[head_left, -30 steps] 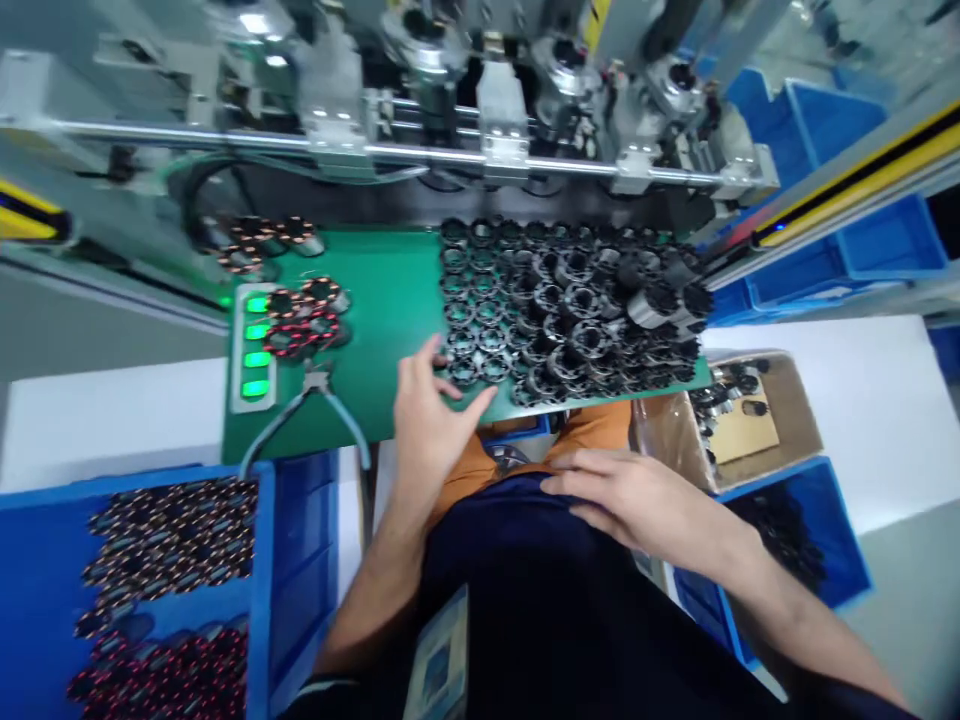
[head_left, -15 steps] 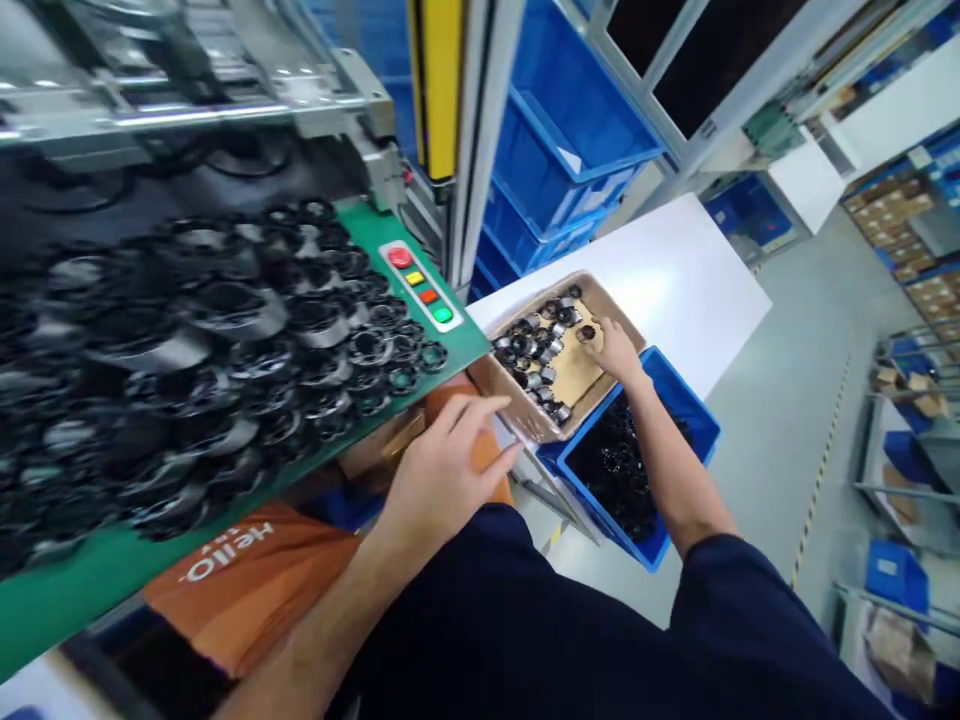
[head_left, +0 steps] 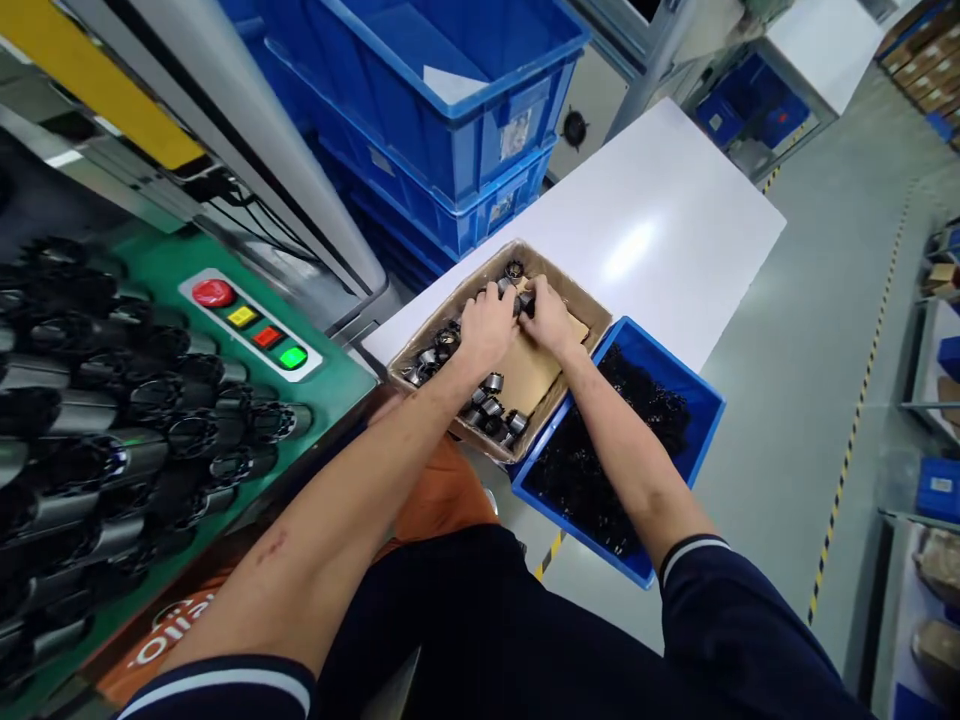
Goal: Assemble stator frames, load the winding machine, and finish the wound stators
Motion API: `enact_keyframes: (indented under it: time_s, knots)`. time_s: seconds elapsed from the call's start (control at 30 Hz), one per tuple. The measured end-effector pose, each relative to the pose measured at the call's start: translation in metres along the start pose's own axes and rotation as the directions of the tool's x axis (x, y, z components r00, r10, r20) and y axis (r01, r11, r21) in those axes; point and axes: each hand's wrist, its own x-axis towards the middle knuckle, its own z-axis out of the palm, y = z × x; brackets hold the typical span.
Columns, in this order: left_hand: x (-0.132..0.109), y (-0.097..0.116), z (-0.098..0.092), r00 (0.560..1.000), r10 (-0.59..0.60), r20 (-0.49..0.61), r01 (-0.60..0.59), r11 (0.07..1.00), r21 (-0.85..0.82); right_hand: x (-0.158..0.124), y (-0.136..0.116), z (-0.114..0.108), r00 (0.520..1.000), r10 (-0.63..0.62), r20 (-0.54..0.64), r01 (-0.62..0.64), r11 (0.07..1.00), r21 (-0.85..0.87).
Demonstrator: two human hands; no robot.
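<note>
Both my hands are inside a lined cardboard box [head_left: 596,305] that holds several short metal rings [head_left: 493,383] with black toothed ends. My left hand [head_left: 489,325] is curled, palm down, over rings near the far side, its fingers closed around one that is mostly hidden. Close beside it, my right hand [head_left: 549,318] pinches another dark ring [head_left: 527,302] between thumb and fingers. Bare brown cardboard [head_left: 517,370] shows between the rings on the box floor.
A blue bin [head_left: 705,410] of small black parts adjoins the box. The white table [head_left: 675,220] extends behind. Stacked blue crates [head_left: 480,150] stand at the back. Left is a green bench [head_left: 337,395] with rows of similar rings and a button panel [head_left: 251,325].
My view has turned right, toward the box. My left hand has moved from beside the bench into the box. My right hand has shifted toward the box's far side, next to the left.
</note>
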Motion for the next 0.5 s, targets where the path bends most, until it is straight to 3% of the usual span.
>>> enact_keyframes:
  time_s: [0.2,0.5]
  knots:
    - [0.007,-0.001,0.009,1.000,0.019,-0.018,-0.017,0.995,0.099,-0.004,0.008,0.000,0.988,0.153,-0.037,-0.152,0.988,0.027]
    - [0.023,-0.001,0.014,0.971,0.228,0.071,-0.237,0.957,0.169,-0.039,0.004,-0.011,0.976,0.214,0.040,-0.215,0.977,0.016]
